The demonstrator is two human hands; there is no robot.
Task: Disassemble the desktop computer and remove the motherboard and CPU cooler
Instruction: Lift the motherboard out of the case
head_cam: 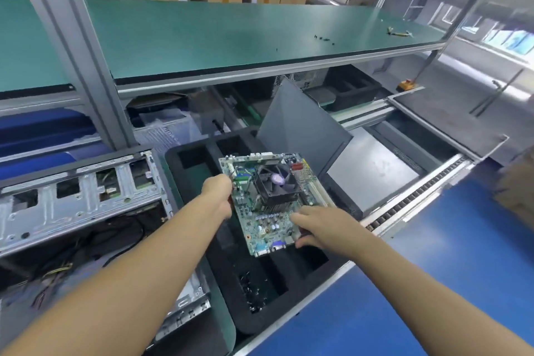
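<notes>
Motherboard [270, 211] with CPU cooler [276, 183] between hands, left hand [216, 193] gripping its left edge, right hand [316, 227] its near-right edge

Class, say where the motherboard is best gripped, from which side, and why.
Grip the motherboard by two opposite edges, coming in from the sides, as the left hand and right hand do. The cooler and small parts crowd its top face.

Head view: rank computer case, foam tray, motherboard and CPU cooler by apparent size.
1. computer case and foam tray: look similar, and the case is partly cropped, so they are not ranked against each other
2. motherboard
3. CPU cooler, clearly smallest
</notes>
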